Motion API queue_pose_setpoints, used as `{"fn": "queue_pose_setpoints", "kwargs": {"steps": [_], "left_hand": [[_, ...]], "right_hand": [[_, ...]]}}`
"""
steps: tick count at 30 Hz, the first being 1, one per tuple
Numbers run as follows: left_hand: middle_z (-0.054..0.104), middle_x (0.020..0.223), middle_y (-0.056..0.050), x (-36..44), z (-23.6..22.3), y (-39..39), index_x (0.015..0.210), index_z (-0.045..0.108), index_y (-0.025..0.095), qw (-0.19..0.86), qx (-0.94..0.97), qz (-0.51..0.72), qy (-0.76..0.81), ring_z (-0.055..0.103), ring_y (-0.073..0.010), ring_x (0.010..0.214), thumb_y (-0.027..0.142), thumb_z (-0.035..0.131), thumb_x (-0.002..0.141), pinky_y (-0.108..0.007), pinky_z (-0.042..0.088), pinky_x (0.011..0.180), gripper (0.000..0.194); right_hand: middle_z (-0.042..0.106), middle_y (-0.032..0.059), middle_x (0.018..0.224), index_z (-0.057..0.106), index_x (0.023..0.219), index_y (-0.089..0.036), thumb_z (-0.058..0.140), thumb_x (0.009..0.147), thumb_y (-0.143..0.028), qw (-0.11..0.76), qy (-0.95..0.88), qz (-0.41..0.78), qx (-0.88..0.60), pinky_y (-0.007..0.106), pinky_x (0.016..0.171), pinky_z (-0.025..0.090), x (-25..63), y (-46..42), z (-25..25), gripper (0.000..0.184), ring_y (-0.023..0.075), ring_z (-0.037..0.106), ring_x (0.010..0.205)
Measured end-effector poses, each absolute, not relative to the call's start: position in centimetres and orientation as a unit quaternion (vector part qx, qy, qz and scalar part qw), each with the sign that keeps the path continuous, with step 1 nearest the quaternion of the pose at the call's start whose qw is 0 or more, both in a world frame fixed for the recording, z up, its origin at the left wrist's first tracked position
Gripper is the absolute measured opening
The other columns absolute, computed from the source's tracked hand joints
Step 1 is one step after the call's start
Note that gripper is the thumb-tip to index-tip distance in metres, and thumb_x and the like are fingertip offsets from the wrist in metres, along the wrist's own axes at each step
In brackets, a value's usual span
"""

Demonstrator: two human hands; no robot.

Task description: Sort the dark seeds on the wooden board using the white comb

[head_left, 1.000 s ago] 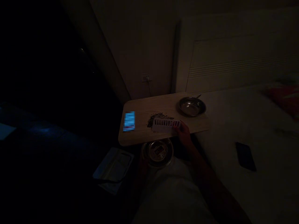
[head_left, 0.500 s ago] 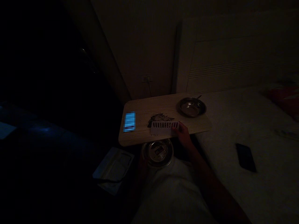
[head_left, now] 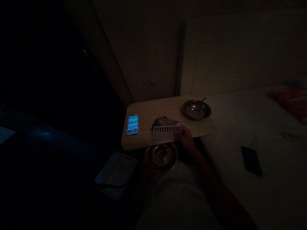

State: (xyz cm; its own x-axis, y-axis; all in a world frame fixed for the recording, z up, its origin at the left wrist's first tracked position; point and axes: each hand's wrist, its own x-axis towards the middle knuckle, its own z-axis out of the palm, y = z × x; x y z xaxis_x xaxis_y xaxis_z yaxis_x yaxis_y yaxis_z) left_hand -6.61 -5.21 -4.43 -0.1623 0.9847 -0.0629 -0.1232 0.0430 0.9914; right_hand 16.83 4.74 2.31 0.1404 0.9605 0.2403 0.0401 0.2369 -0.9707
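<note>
Left to right, in poor light. Beside and below the table (head_left: 144,110), we note a pale flat packet (head_left: 115,175) with a dark strap-like strip across it. Near the table's left edge lies a lit rectangle (head_left: 132,124), its surface too blocky for us to read.

Our left hand (head_left: 147,167) is a dim shape at the left side of the lower metal bowl (head_left: 174,158); we cannot tell whether it grips the rim. That bowl sits just below the near edge, over our lap, with a small dark rectangular item inside.

Mid-table, a loose heap of dark and pale bits (head_left: 165,120) spreads, its long axis running roughly left to right. On its near side is a white slotted piece (head_left: 163,135), between the heap and the near edge, its row of slots toward the heap and its length roughly along that edge. A few specks lie by its near side.

Our right hand (head_left: 186,137) grasps the piece's right end, fingers closed on it. From there the heap lies leftward and toward the far edge, with the piece's slotted side bordering it. The right hand is the nearer one to the heap.

By the far right corner stands another metal bowl (head_left: 208,112), a thin handle (head_left: 204,99) beyond its rim. Farther right, on pale bedding (head_left: 230,127), lies a dark slab (head_left: 251,160).
</note>
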Motion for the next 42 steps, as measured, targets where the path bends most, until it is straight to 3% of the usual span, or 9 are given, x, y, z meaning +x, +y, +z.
{"fn": "queue_pose_setpoints", "kwargs": {"steps": [18, 30, 38, 42], "left_hand": [[0.05, 0.16, -0.012, -6.8, -5.2, -5.4, 0.147, 0.053, 0.024, 0.504, 0.402, 0.564, 0.516, 0.041, -0.0343, 0.15, 0.053, 0.073, 0.08, -0.046, 0.033, 0.124, 0.076], [0.05, 0.16, -0.009, -6.5, -4.2, -5.7, 0.147, 0.054, 0.027, 0.5, 0.406, 0.554, 0.528, 0.04, -0.0339, 0.151, 0.058, 0.069, 0.082, -0.045, 0.033, 0.124, 0.074], [0.055, 0.155, -0.012, -7.1, -6.1, -5.3, 0.142, 0.057, 0.025, 0.49, 0.393, 0.559, 0.541, 0.042, -0.0357, 0.15, 0.058, 0.074, 0.075, -0.048, 0.032, 0.125, 0.076], [0.053, 0.157, -0.011, -7.2, -6.5, -5.4, 0.142, 0.057, 0.025, 0.486, 0.378, 0.566, 0.548, 0.041, -0.036, 0.15, 0.055, 0.074, 0.075, -0.049, 0.031, 0.125, 0.076]], "right_hand": [[0.071, 0.0011, 0.08, 0.069, 0.084, -0.023, 0.074, 0.073, -0.045, 0.565, -0.52, 0.429, -0.475, 0.034, 0.072, 0.053, 17.0, 4.4, 2.5, 0.026, 0.0207, 0.061, 0.076], [0.071, 0.001, 0.079, 0.069, 0.084, -0.022, 0.075, 0.073, -0.046, 0.557, -0.518, 0.45, -0.467, 0.034, 0.071, 0.053, 17.2, 4.3, 2.8, 0.026, 0.0205, 0.061, 0.075], [0.077, 0.005, 0.09, 0.069, 0.093, -0.023, 0.074, 0.073, -0.046, 0.595, -0.459, 0.443, -0.489, 0.037, 0.077, 0.056, 17.7, 4.6, 1.7, 0.03, 0.0249, 0.068, 0.086], [0.078, 0.0083, 0.104, 0.065, 0.105, -0.022, 0.076, 0.07, -0.042, 0.63, -0.41, 0.453, -0.479, 0.041, 0.083, 0.057, 17.9, 4.8, 0.7, 0.042, 0.0267, 0.071, 0.094]]}}
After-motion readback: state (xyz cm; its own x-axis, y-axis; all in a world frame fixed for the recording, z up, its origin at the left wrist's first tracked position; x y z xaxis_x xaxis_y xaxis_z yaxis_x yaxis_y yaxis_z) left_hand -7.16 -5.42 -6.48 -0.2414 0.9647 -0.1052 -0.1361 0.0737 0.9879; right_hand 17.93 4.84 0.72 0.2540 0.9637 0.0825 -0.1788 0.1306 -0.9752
